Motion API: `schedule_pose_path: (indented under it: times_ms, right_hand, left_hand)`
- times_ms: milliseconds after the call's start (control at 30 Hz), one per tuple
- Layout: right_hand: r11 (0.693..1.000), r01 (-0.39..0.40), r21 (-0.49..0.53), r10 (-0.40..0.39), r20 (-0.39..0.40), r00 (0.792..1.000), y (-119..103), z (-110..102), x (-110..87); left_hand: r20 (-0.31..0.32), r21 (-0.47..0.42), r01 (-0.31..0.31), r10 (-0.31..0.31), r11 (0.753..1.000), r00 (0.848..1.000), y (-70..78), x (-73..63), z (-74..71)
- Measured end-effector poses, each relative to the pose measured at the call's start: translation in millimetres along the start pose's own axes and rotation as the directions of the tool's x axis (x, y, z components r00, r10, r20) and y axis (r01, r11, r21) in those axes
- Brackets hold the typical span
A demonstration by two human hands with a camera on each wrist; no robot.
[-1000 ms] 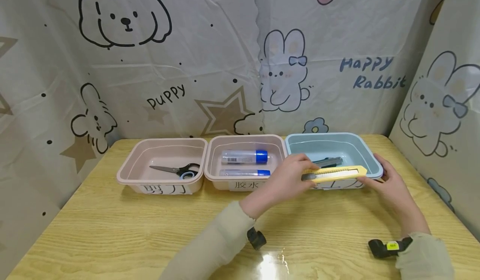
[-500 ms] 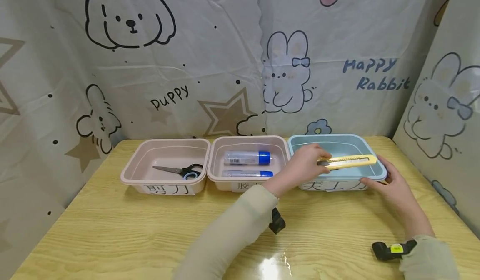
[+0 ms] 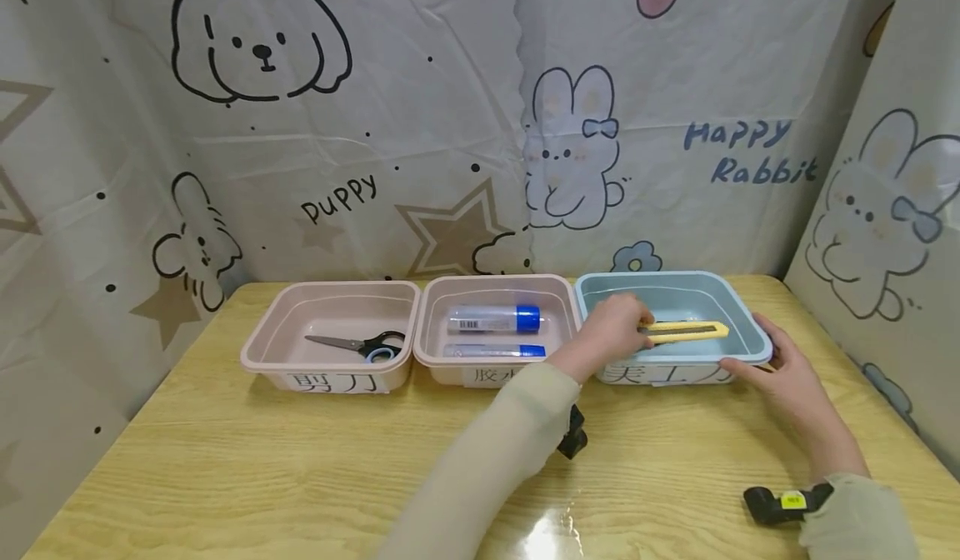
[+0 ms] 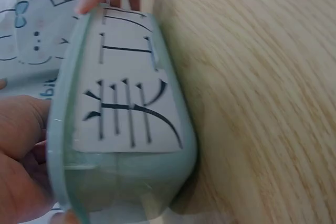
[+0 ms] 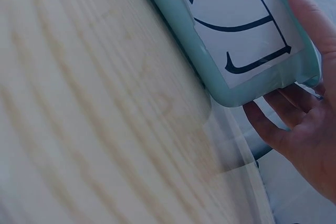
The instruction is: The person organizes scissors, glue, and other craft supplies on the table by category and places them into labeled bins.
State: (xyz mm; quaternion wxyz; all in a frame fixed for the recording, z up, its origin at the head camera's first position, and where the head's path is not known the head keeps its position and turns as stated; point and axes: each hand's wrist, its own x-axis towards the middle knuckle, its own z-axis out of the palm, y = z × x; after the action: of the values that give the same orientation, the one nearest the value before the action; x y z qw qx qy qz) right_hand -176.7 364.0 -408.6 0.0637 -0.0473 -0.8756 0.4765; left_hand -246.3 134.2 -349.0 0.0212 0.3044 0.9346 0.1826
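My left hand [image 3: 613, 327] reaches over the front left of the blue bin [image 3: 671, 280] and pinches one end of a yellow utility knife [image 3: 690, 331]. The knife lies level inside the bin, low near its floor; whether it touches the floor I cannot tell. Something dark shows just beneath it, mostly hidden. My right hand [image 3: 787, 377] grips the bin's right end, thumb at the front rim and fingers round the side, as the right wrist view of the hand [image 5: 310, 135] also shows. In the left wrist view, the bin wall hides my left fingertips.
Left of the blue bin stands a pink bin [image 3: 495, 279] with two blue-capped glue tubes [image 3: 487, 318]. Farther left, another pink bin [image 3: 341, 287] holds black-handled scissors [image 3: 363, 345]. All bear paper labels and stand on a wood-grain table [image 3: 300, 460] before a printed curtain [image 3: 420, 127].
My left hand has moved right and then down, carrying the yellow utility knife from above the front rim into the blue bin. My right hand keeps its hold on the bin.
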Motion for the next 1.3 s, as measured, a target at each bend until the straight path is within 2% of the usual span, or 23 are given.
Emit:
schedule_pose_path:
  times_ms: [300,500,667,900,1067,1300]
  right_hand:
    - [1.0,-0.008,0.009,0.008,-0.006,1.0,-0.7,1.6,-0.6]
    - [1.0,0.0,0.024,0.0,0.003,1.0,-1.1,2.4,-1.4]
    - [1.0,0.006,0.01,-0.006,-0.009,1.0,-1.2,0.5,-1.6]
    - [1.0,0.008,0.015,-0.007,-0.008,1.0,-0.8,0.7,-1.4]
    - [1.0,-0.001,0.027,0.001,-0.001,1.0,0.8,2.6,-1.7]
    - [1.0,0.014,0.0,-0.014,0.0,1.0,0.1,1.3,-2.3]
  left_hand:
    - [0.054,0.059,0.059,-0.062,0.997,0.997,-2.2,9.5,6.9]
    - [0.095,0.189,0.111,-0.131,0.976,0.987,-2.1,16.1,6.2]
    - [0.134,0.23,0.115,-0.149,0.966,0.98,-0.6,19.0,8.2]
    - [0.154,0.273,0.122,-0.168,0.954,0.974,0.3,19.8,11.0]
    - [0.134,0.284,0.109,-0.152,0.953,0.979,-2.1,17.6,9.0]
    - [0.098,0.234,0.042,-0.067,0.971,0.993,-5.2,9.7,-0.7]
